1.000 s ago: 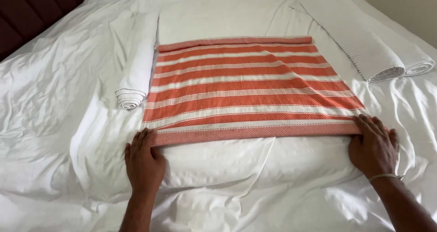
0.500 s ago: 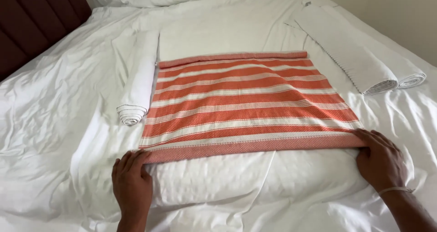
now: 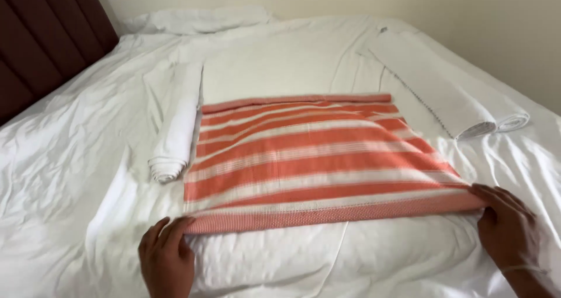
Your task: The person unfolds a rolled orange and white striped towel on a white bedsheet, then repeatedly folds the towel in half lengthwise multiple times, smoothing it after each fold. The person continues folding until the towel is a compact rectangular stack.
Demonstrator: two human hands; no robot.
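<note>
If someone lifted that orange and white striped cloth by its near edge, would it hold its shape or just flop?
The orange and white striped cloth would probably flop: it lies flat, following the soft white bedding. It looks thin, so likely light. Its woven surface seems unlikely to slip from the left hand or the right hand at its corners.

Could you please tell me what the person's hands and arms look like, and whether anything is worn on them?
Both hands are bare, with no gloves or rings visible. The left hand shows no sleeve or band at its wrist. The right hand has a thin, light band around the wrist, and the forearm beyond it is uncovered. No sleeves are in view.
</note>
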